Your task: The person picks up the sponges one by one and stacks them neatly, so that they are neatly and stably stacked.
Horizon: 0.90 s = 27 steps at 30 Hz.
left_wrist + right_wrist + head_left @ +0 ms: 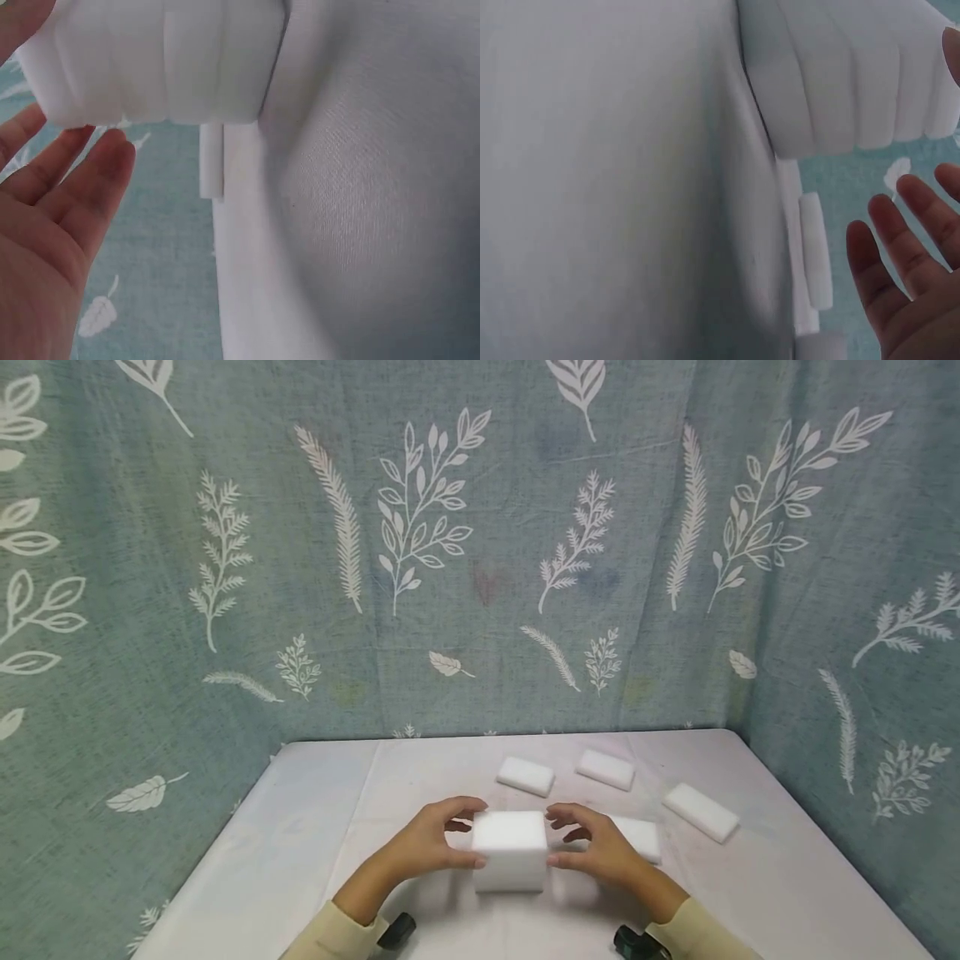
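Note:
A stack of several white foam-like blocks point(510, 852) stands upright near the table's middle, its layers visible in both wrist views point(195, 60) point(832, 82). At its left side is my left hand point(431, 839), thumb tip at the front corner and relaxed fingers by the back corner; the left wrist view shows this hand point(52, 202) with its fingers spread beside the blocks. My right hand point(600, 852) mirrors it on the right side. In the right wrist view, that hand point(915, 262) has its fingers apart from the stack. Light thumb contact on the right cannot be told.
Two white blocks lie behind the stack, one at the back point(527, 776) and another to its right point(606, 769). A third point(701, 812) lies further right, and one point(639, 839) is partly hidden behind my right hand. Leaf-patterned cloth point(480, 568) surrounds the white-covered table point(300, 827).

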Each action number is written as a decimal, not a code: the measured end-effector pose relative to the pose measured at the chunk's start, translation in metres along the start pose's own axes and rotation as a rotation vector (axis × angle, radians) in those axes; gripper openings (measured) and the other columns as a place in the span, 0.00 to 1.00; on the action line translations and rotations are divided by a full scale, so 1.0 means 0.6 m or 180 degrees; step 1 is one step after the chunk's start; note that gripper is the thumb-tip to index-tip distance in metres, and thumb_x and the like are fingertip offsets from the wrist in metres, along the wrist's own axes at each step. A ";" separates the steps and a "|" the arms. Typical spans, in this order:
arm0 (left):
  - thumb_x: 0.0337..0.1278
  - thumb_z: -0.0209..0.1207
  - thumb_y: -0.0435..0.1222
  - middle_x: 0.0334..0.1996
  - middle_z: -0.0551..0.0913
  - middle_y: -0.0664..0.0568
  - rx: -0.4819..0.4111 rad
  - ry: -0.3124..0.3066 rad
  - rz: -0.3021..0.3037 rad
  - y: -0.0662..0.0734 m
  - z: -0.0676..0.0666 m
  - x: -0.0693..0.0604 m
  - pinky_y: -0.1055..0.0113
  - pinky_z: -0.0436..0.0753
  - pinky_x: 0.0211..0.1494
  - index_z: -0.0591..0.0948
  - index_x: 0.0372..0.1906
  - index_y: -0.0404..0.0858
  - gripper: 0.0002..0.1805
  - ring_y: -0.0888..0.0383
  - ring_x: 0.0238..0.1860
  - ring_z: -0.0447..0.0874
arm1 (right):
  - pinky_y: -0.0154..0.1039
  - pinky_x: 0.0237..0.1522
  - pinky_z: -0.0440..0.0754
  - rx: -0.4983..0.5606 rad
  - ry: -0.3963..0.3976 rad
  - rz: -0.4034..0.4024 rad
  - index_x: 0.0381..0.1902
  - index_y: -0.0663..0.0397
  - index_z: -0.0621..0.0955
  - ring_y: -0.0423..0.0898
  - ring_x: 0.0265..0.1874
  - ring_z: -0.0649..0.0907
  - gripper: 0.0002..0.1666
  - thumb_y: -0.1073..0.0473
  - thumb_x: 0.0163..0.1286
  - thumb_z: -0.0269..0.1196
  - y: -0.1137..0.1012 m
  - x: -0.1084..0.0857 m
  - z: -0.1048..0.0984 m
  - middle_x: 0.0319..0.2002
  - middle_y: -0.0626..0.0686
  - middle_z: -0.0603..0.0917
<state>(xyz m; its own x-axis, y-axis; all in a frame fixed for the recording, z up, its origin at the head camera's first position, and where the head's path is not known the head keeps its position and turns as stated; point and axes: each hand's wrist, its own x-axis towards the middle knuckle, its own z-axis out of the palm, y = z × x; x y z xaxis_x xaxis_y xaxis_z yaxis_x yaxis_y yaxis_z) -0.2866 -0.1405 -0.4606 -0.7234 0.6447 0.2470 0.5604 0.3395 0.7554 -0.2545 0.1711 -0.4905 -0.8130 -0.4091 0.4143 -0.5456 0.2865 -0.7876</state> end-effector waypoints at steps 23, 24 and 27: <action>0.44 0.74 0.30 0.52 0.79 0.42 -0.0943 0.0424 -0.0292 -0.014 0.020 -0.016 0.51 0.77 0.58 0.74 0.58 0.29 0.33 0.45 0.54 0.78 | 0.42 0.46 0.83 -0.1115 0.0369 0.0390 0.54 0.54 0.80 0.50 0.48 0.81 0.31 0.46 0.57 0.73 0.047 -0.062 -0.145 0.51 0.52 0.82; 0.44 0.74 0.29 0.52 0.79 0.41 -0.0975 0.0421 -0.0296 -0.015 0.021 -0.016 0.49 0.77 0.58 0.74 0.58 0.29 0.33 0.43 0.54 0.78 | 0.41 0.45 0.83 -0.1173 0.0339 0.0403 0.54 0.54 0.80 0.51 0.48 0.81 0.31 0.45 0.57 0.73 0.047 -0.065 -0.150 0.51 0.52 0.82; 0.44 0.73 0.27 0.51 0.79 0.39 -0.1049 0.0415 -0.0288 -0.019 0.025 -0.014 0.44 0.75 0.58 0.73 0.58 0.27 0.33 0.40 0.53 0.78 | 0.42 0.44 0.83 -0.1312 0.0236 0.0390 0.53 0.56 0.80 0.53 0.47 0.81 0.30 0.45 0.58 0.72 0.048 -0.072 -0.163 0.51 0.51 0.81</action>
<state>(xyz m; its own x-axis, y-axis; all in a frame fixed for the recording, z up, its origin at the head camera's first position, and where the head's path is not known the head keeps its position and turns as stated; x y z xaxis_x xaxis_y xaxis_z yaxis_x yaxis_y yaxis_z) -0.2806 -0.1395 -0.4804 -0.8214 0.5222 0.2294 0.3471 0.1384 0.9276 -0.2552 0.2816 -0.4864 -0.8810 -0.2915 0.3726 -0.4675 0.6571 -0.5913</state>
